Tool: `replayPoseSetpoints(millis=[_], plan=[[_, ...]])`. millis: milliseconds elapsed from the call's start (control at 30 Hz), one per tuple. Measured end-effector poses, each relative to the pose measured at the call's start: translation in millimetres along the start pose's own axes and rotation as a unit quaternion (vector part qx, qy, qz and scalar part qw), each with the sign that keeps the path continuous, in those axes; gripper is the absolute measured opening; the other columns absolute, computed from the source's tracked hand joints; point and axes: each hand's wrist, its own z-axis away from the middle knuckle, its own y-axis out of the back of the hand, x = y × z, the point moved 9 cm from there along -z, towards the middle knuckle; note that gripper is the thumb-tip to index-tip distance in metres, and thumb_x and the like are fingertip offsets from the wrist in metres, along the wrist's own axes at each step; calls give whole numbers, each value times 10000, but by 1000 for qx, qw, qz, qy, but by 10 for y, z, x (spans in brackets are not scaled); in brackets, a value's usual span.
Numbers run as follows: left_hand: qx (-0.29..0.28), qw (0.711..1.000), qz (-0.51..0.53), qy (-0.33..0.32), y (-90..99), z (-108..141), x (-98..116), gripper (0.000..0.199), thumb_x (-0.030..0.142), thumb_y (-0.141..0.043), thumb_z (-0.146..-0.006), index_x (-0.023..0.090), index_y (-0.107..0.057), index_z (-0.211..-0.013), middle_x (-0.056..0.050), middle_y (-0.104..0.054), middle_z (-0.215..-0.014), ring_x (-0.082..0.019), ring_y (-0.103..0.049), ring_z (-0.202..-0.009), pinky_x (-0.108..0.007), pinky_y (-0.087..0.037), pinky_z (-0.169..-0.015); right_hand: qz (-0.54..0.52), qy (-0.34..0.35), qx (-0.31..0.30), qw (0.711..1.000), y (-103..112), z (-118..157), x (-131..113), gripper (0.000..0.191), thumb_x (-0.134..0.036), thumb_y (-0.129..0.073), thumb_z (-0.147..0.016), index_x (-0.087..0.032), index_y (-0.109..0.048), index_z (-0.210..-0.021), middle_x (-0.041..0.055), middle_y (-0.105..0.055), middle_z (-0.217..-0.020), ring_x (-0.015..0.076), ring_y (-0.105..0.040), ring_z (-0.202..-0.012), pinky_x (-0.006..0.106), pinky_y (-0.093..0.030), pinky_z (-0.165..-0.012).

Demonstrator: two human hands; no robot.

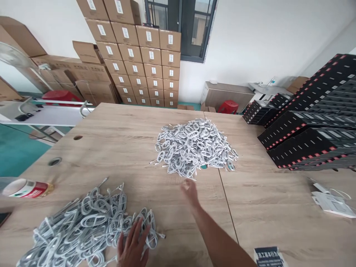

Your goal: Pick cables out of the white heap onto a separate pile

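Note:
A heap of coiled grey-white cables (91, 222) covers the near left part of the wooden table. My left hand (132, 243) rests on its right end, fingers stretched out and spread over the coils. Farther off, in the middle, lies a second pile of coiled white cables (194, 144), many of them bundled into small loops. My right hand (190, 191) is just in front of that pile's near edge, smeared by motion. Whether its fingers hold anything cannot be made out.
Stacks of black boxes (300, 144) stand along the table's right side. A clear jar with a red label (29, 188) lies at the left edge. White packaging (332, 202) and a dark printed card (268, 256) are at right. Brown cartons (150, 55) are stacked behind the table (119, 137).

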Motion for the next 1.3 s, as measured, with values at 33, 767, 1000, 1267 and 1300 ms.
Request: replayPoseSetpoints(millis=[33,767,1000,1267,1300], plan=[[1,1000,-14,-6,-73,40,-3,533,175,-500,-891,327,-662,-1376,-51,-520,-1583,-257,-409,-1500,-539,-88,-1308,17,-46,60,997,206,-245,32,605,-355,-684,-816,-168,-578,-1382,189,-588,-1402,339,-553,-1313,451,-436,-1107],[-185,737,598,256,-403,-1001,620,818,504,-777,-737,276,-509,-1475,-153,-383,-1647,-342,-404,-1495,-561,-306,-1245,-384,-173,-142,896,715,328,513,236,-262,-705,-553,-174,-694,-772,15,-662,-689,111,-505,-559,246,-314,-552],[-329,587,680,292,-603,-1446,1523,859,595,-857,-611,217,-584,-1332,-203,-687,-1258,-314,-732,-1034,-483,-601,-862,-297,-145,-324,886,630,995,295,292,-299,-714,-651,-171,-765,-908,-1,-639,-700,108,-515,-583,257,-347,-593],[-160,715,613,295,-165,-1468,710,822,683,-739,-650,222,-562,-1308,-11,-701,-891,-176,-671,-769,-349,-562,-788,-223,-163,-283,918,671,987,626,381,-367,-685,-630,-184,-782,-949,-3,-638,-716,124,-519,-594,292,-413,-642],[-147,736,590,296,-68,-1404,516,808,668,-746,-651,226,-582,-1307,11,-679,-822,-176,-646,-728,-353,-554,-773,-236,-166,-279,916,552,1020,613,407,-374,-682,-635,-188,-783,-983,-1,-647,-733,130,-538,-612,295,-425,-659]])
